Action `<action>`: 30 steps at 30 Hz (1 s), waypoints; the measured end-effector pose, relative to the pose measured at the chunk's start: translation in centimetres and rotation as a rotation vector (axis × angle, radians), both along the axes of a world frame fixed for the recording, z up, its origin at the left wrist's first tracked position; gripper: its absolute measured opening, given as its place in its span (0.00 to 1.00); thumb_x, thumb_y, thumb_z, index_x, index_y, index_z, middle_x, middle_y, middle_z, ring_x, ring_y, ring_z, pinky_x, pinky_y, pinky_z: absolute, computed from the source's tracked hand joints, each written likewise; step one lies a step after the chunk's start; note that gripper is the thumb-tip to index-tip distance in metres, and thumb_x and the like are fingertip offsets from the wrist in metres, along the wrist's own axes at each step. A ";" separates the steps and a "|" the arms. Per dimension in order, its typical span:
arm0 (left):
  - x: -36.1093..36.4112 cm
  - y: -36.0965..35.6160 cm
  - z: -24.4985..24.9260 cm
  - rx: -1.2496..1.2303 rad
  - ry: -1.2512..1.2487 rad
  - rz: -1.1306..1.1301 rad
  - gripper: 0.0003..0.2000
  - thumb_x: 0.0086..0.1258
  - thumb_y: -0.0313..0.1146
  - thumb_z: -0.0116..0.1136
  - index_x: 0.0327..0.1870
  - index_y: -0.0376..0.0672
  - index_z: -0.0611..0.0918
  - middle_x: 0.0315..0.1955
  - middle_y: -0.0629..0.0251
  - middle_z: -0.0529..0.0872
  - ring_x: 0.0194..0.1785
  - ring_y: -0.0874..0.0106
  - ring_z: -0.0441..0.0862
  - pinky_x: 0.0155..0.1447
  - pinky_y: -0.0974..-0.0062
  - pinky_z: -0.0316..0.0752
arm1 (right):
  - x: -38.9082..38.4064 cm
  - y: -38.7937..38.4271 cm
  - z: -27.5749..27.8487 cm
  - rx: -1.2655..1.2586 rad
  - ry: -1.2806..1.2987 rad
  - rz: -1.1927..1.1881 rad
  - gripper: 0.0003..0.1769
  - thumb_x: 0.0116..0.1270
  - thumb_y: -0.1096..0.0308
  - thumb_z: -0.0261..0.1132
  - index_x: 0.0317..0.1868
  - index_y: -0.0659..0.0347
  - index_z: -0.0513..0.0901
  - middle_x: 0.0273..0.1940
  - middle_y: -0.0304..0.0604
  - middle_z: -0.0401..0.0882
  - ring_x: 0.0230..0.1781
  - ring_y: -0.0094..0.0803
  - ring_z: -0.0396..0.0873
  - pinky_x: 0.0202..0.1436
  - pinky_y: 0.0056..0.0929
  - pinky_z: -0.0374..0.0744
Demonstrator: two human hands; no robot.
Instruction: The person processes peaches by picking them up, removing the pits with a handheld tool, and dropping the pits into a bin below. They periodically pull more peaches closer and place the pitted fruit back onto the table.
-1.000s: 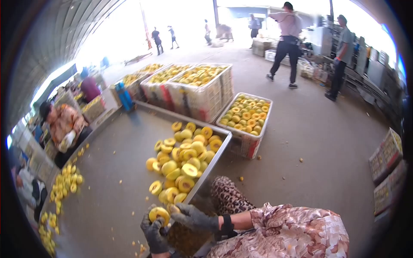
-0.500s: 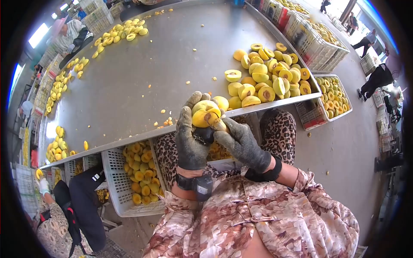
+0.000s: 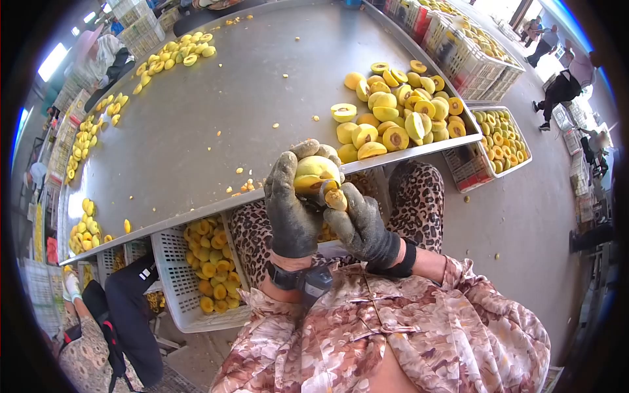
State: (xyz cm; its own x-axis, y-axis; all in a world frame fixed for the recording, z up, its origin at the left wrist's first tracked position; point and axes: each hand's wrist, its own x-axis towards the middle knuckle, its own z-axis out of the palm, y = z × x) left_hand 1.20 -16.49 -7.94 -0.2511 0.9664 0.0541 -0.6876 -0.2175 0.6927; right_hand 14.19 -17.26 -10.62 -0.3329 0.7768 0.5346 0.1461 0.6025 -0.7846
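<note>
left hand (image 3: pixel 291 213) wrapped tight round a peach (image 3: pixel 316 169) — right hand (image 3: pixel 362 226) pinching its lower edge. juice might make it slip and drop.

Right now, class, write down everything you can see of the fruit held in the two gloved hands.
The fruit is round and smooth-skinned, pale yellow on top and deeper orange-yellow lower down, and looks like a peach. It is held above the near edge of the metal table, not resting on it. The left hand, in a dark grey glove, wraps its left side and top. The right hand presses against its underside, where a small yellow piece shows. Its far side is hidden.
</note>
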 end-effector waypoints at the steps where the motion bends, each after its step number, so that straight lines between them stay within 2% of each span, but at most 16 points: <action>1: 0.1 0.1 0.3 0.028 -0.023 -0.018 0.21 0.85 0.43 0.47 0.54 0.33 0.84 0.48 0.51 0.88 0.51 0.62 0.86 0.60 0.63 0.82 | -0.1 0.0 0.2 0.052 0.021 -0.029 0.15 0.75 0.68 0.65 0.55 0.69 0.78 0.34 0.60 0.84 0.34 0.57 0.86 0.35 0.46 0.80; 4: 0.5 0.5 -0.3 -0.004 0.016 0.060 0.20 0.84 0.43 0.47 0.52 0.33 0.84 0.47 0.50 0.88 0.50 0.62 0.86 0.59 0.63 0.83 | 0.4 0.3 0.3 -0.081 -0.086 -0.028 0.16 0.75 0.68 0.65 0.56 0.70 0.77 0.35 0.59 0.85 0.34 0.58 0.86 0.35 0.46 0.81; 7: 0.7 0.4 -0.1 0.008 0.025 0.063 0.20 0.84 0.43 0.47 0.51 0.33 0.83 0.46 0.50 0.88 0.50 0.62 0.86 0.59 0.63 0.83 | 0.1 0.6 -0.4 -0.076 -0.008 -0.012 0.19 0.75 0.66 0.64 0.59 0.70 0.75 0.34 0.60 0.85 0.34 0.58 0.86 0.35 0.46 0.81; 10: 0.5 0.5 -0.2 0.021 0.116 0.114 0.20 0.85 0.43 0.46 0.50 0.32 0.83 0.46 0.50 0.88 0.50 0.61 0.86 0.59 0.63 0.83 | 0.5 1.8 -1.2 -0.016 -0.082 0.051 0.24 0.75 0.66 0.64 0.65 0.72 0.73 0.34 0.60 0.84 0.31 0.56 0.85 0.34 0.44 0.81; 12: -0.1 0.6 -3.0 0.151 0.687 0.389 0.20 0.85 0.43 0.46 0.50 0.32 0.83 0.46 0.51 0.88 0.51 0.62 0.86 0.59 0.63 0.82 | 0.6 2.1 -2.0 0.175 -0.146 0.056 0.26 0.76 0.65 0.63 0.68 0.72 0.72 0.34 0.59 0.84 0.30 0.55 0.84 0.34 0.43 0.81; 14: 0.2 0.8 -1.7 0.139 0.481 0.355 0.21 0.85 0.44 0.47 0.49 0.32 0.83 0.45 0.52 0.88 0.52 0.63 0.86 0.60 0.64 0.82 | 0.8 4.0 -4.0 0.363 -0.162 -0.003 0.27 0.76 0.64 0.62 0.69 0.73 0.71 0.35 0.58 0.84 0.28 0.54 0.83 0.34 0.43 0.81; 15: 0.5 0.4 -0.5 0.025 0.031 0.113 0.21 0.86 0.44 0.47 0.48 0.32 0.84 0.45 0.54 0.88 0.53 0.63 0.85 0.61 0.64 0.81 | 0.8 4.9 -5.6 0.430 -0.141 -0.046 0.27 0.77 0.64 0.62 0.69 0.73 0.71 0.37 0.57 0.83 0.27 0.53 0.82 0.34 0.43 0.81; 17: 0.6 1.5 -1.8 0.091 0.022 0.114 0.21 0.86 0.44 0.47 0.47 0.33 0.84 0.44 0.56 0.88 0.52 0.65 0.85 0.60 0.65 0.82 | 0.9 3.9 -3.5 0.156 -0.205 -0.021 0.27 0.78 0.62 0.60 0.69 0.71 0.72 0.40 0.57 0.84 0.33 0.52 0.84 0.40 0.44 0.82; 20: 0.8 0.9 -0.9 0.046 0.192 0.125 0.21 0.87 0.44 0.46 0.45 0.34 0.84 0.44 0.56 0.88 0.49 0.66 0.86 0.57 0.66 0.83 | 0.7 2.9 -4.0 -0.126 -0.092 0.080 0.24 0.80 0.60 0.58 0.69 0.66 0.73 0.43 0.56 0.86 0.40 0.51 0.87 0.46 0.42 0.83; 23: 1.6 0.6 -1.1 0.045 0.296 0.087 0.21 0.87 0.44 0.47 0.44 0.33 0.85 0.43 0.57 0.88 0.47 0.67 0.86 0.55 0.68 0.83 | 1.4 1.8 -4.0 -0.200 0.054 0.151 0.21 0.82 0.58 0.56 0.67 0.63 0.75 0.46 0.55 0.87 0.48 0.49 0.87 0.53 0.41 0.82; 27: 2.7 0.7 -1.4 0.064 0.380 0.070 0.21 0.86 0.43 0.48 0.44 0.33 0.85 0.42 0.57 0.88 0.46 0.69 0.85 0.53 0.70 0.83 | 2.4 1.5 -4.9 -0.271 0.061 0.122 0.19 0.83 0.58 0.55 0.63 0.63 0.77 0.49 0.53 0.87 0.48 0.44 0.87 0.55 0.40 0.82; 30: 3.2 0.6 -0.8 0.071 0.327 0.011 0.20 0.85 0.42 0.50 0.44 0.32 0.85 0.42 0.58 0.88 0.46 0.69 0.85 0.54 0.69 0.82 | 2.5 1.4 -5.4 -0.309 0.118 0.139 0.19 0.84 0.57 0.54 0.60 0.63 0.79 0.50 0.53 0.87 0.48 0.41 0.86 0.56 0.40 0.81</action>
